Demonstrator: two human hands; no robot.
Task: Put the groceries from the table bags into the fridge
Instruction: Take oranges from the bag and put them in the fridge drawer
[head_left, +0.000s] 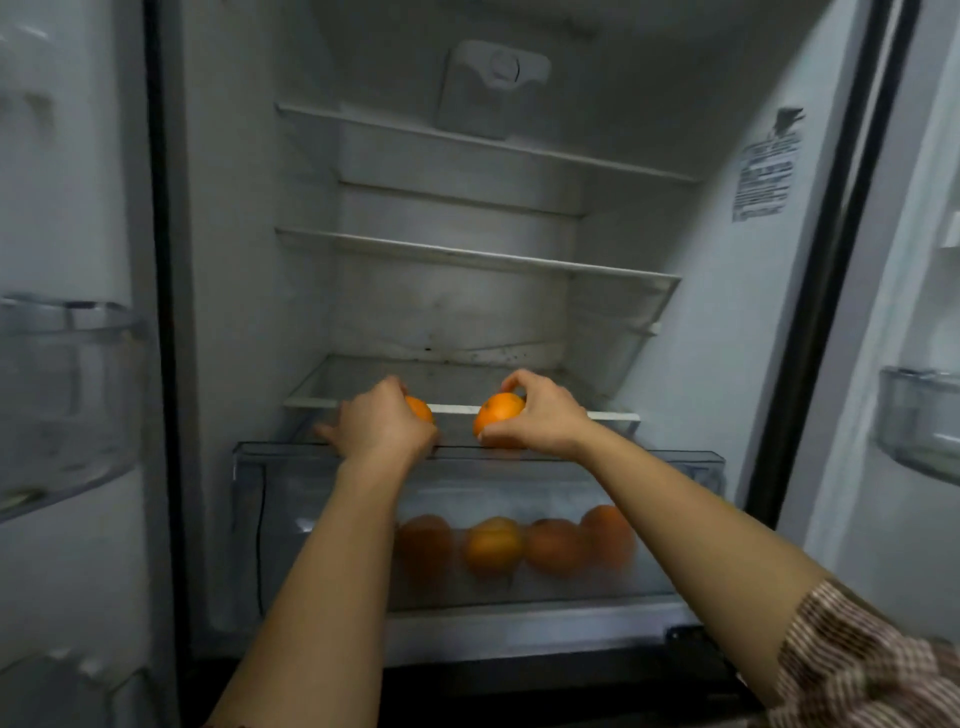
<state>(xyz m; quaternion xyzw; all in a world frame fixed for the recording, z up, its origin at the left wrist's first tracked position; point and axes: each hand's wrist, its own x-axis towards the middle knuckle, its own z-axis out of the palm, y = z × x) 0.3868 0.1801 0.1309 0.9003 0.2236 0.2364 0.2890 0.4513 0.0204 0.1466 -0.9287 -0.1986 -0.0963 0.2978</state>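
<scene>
Gaping wide, the fridge (701, 322) leaves open room past the left hand (382, 423) and right hand (543, 415), above the white-edged shelf (457, 409). Below the wrists, the clear drawer (675, 525) holds four oranges (493, 543), its rim just under the palms. The left hand wraps a half-hidden orange (420, 408); the right hand pinches a second orange (497, 418).

Clear glossy plastic drawer (322, 519); smooth white fridge walls (249, 260); dimpled matt oranges (498, 413); checked cloth sleeve (857, 660).
</scene>
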